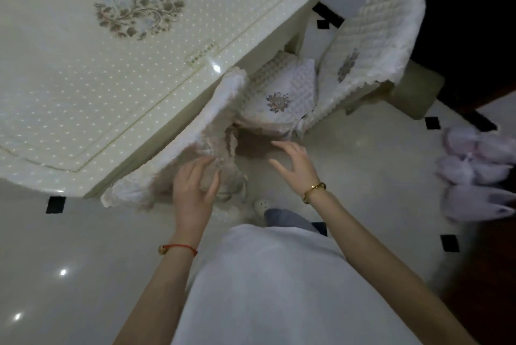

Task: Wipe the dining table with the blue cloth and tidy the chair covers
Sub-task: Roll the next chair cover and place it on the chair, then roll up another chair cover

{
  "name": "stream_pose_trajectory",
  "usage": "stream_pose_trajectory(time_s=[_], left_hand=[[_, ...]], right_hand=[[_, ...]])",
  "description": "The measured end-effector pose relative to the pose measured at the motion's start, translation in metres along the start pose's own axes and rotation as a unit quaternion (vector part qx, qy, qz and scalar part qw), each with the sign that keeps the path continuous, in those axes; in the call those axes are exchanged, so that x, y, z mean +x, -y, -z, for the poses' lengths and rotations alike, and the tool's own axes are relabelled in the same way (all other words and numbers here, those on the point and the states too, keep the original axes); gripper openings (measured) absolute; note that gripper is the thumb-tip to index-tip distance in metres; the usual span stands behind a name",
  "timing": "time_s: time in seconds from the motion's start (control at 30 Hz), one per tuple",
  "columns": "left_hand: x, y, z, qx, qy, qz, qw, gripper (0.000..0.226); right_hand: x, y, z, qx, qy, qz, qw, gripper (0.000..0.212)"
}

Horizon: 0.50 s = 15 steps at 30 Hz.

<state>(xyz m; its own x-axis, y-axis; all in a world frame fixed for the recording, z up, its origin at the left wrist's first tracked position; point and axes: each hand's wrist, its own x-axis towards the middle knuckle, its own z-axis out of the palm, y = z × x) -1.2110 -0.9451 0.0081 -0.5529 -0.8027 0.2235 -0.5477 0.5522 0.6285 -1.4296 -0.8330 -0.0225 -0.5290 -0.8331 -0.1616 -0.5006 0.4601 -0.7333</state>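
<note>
My left hand lies on the chair cover draped along the near edge of the dining table; the fingers are spread and only slightly bent, fingertips touching the fuzzy fabric, nothing pinched between them. My right hand hangs in the air just beside it, apart from the cloth, fingers loose and a little curved, holding nothing. A red string circles my left wrist; a gold bangle sits on my right.

The cover is rumpled — one end flipped up against the table edge, the other sagging toward the floor. Past my hands a second chair leans at the table's corner, its quilted cover hanging down the back; a padded seat cushion with a flower motif sits between the two covers. The tabletop is cream, dotted, with a floral medallion in the middle; I see no blue cloth from here. Pale slippers lie on the floor at the right — well apart from the chairs.
</note>
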Motion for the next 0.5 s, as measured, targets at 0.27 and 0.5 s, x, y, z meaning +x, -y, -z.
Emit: stream_pose_trajectory(time_s=[0.27,0.5], left_hand=[[-0.035,-0.019,-0.083,-0.032,0.465,0.178,0.866,0.028],[-0.056,-0.07,-0.168,0.044,0.537,0.21,0.816,0.024]], right_hand=[[-0.197,-0.118,0.016,0.14,-0.095,-0.388,0.906,0.042],[-0.348,-0.212,0.016,0.233,-0.157,-0.591,0.756,0.041]])
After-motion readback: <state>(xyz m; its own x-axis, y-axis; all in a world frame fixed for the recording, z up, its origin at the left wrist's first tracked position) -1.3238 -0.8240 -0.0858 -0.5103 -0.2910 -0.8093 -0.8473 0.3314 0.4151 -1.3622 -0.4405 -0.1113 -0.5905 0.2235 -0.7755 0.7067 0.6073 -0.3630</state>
